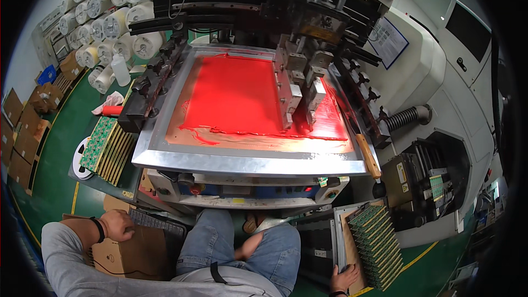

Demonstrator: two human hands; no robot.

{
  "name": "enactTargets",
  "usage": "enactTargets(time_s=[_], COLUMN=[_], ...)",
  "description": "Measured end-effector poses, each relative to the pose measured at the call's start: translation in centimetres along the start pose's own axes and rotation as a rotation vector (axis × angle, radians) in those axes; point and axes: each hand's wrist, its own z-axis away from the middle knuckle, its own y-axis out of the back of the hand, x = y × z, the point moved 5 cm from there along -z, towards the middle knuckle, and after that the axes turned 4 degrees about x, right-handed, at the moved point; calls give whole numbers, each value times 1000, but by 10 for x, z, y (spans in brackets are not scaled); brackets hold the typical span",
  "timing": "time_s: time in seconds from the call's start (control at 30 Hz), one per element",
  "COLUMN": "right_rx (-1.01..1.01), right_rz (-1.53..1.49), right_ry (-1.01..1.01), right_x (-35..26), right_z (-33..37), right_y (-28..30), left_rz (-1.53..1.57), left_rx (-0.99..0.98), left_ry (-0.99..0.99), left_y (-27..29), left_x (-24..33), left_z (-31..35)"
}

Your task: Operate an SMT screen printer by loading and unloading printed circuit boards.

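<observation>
At the lower left my left hand [118, 224], a black band on its wrist, rests with curled fingers at the top of a cardboard box [140, 250]. A dark keyboard [159, 221] lies just beyond it. My right hand [344, 279] lies with fingers stretched out on the near edge of a brown board [352, 242]. Beside that hand, a row of green circuit boards [375, 245] stands on edge. In front of me a silver-framed printing screen [247, 162] carries a wide layer of red ink [236, 93].
Metal squeegee holders [297, 85] hang over the ink. A wooden-handled spatula [367, 154] leans at the frame's right corner. More green boards [107, 148] stand at left. White containers [115, 22] are piled behind; a control panel [247, 191] sits below the frame.
</observation>
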Motion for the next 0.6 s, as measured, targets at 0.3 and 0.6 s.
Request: enactTargets(time_s=[0.3, 0.6], right_rx=[4, 13], right_rz=[-17, -22], right_ry=[0, 2], right_x=[0, 3], right_z=[1, 1], right_y=[3, -2], left_rz=[12, 16], left_rx=[7, 18], left_ry=[5, 25], left_y=[-2, 2], left_x=[-3, -1], left_z=[1, -2])
